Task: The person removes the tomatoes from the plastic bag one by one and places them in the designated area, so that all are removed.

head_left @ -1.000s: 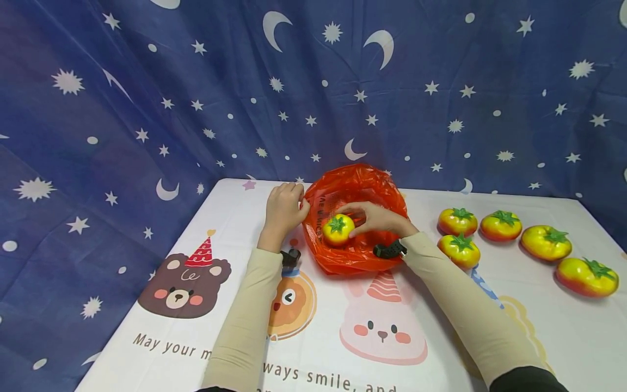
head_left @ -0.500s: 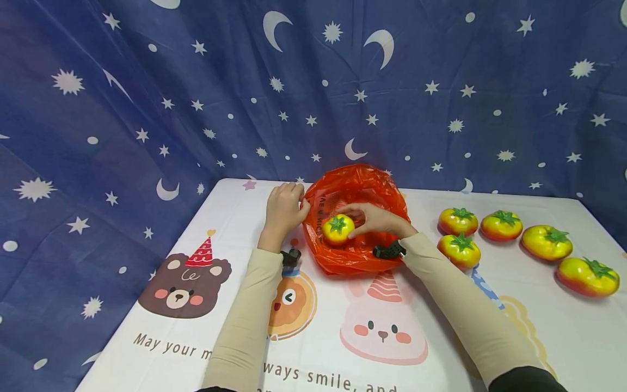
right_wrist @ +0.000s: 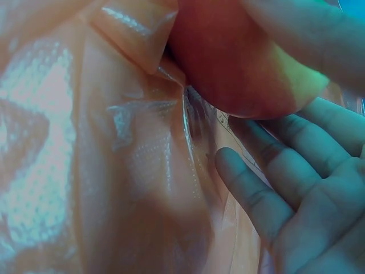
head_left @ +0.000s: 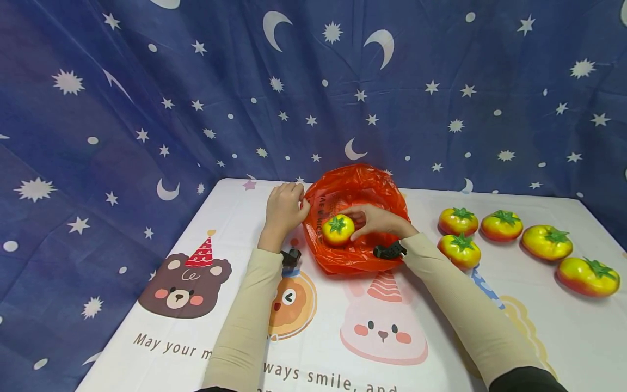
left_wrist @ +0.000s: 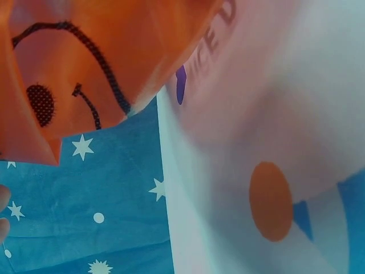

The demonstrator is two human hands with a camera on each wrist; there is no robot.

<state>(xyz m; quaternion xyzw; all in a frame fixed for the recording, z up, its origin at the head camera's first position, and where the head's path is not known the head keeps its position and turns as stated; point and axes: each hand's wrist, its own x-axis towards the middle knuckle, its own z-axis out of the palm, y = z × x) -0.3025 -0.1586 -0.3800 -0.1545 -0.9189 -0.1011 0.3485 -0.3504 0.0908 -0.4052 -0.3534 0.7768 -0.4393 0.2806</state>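
A red plastic bag [head_left: 364, 263] stands with its mouth spread wide, near the back of the table. At the bag's left rim, my left hand [head_left: 284, 209] grips the plastic with curled fingers. My right hand [head_left: 379, 220] reaches into the mouth from the right and holds a yellow-and-red tomato [head_left: 338, 230] with a green leafy top. Seen from the right wrist, the thumb lies over the tomato [right_wrist: 239, 63] and some fingers curve beneath it, while the nearest finger [right_wrist: 251, 191] stands apart from it. In the left wrist view, the bag [left_wrist: 131, 45] shows but most of the left hand is hidden.
Several more tomatoes [head_left: 501, 225] of the same kind lie to the right, one [head_left: 586, 276] near the table's right side. A white cloth [head_left: 294, 362] with cartoon animals covers the table. Behind it hangs a blue curtain [head_left: 313, 87] with stars and moons.
The fingers of my right hand have shifted very slightly at the tomato. The tomato, the bag and my left hand stay in the same places.
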